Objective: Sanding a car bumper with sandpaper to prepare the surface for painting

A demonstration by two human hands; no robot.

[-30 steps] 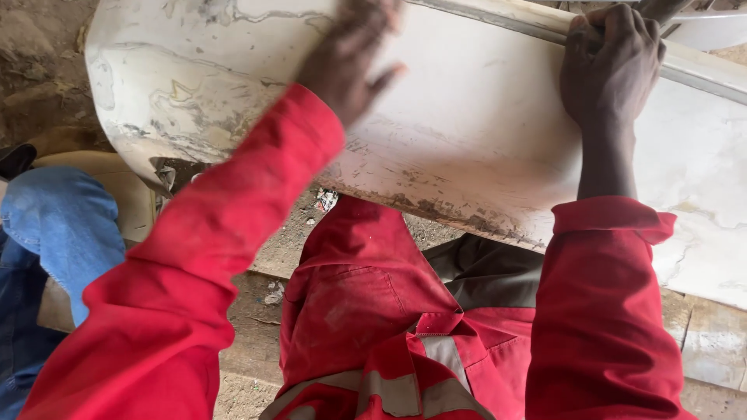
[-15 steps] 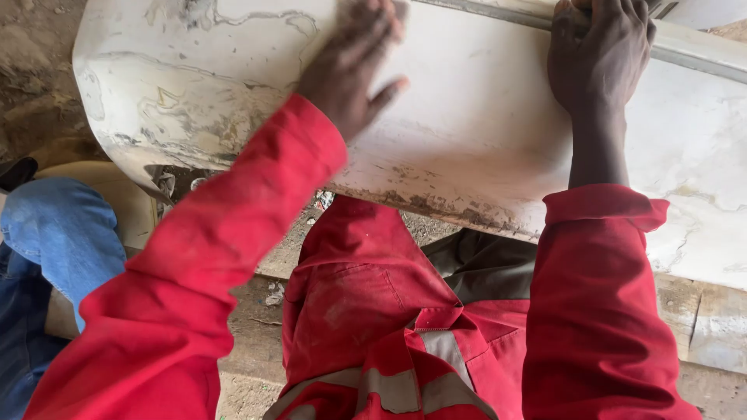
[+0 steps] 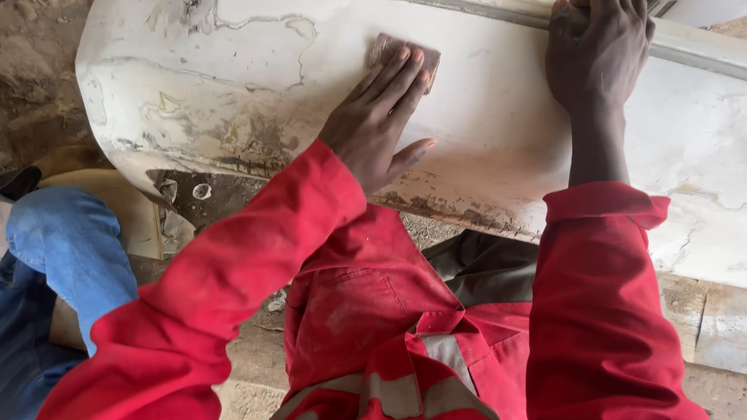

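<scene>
Left hand [image 3: 377,117] flat, fingers spread, pressing brown sanding pad [image 3: 405,53] on white panel [image 3: 233,85], mid-surface. Right hand [image 3: 597,50] grip curled over panel's top edge.

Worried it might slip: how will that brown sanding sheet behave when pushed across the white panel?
The sanding sheet probably flexes, lying flat under the left hand. It likely grips rather than slides freely on the dull, patchy white panel. The right hand holds the panel's edge.

Brown sanding block [image 3: 405,53] flat on white panel [image 3: 233,93]
</scene>
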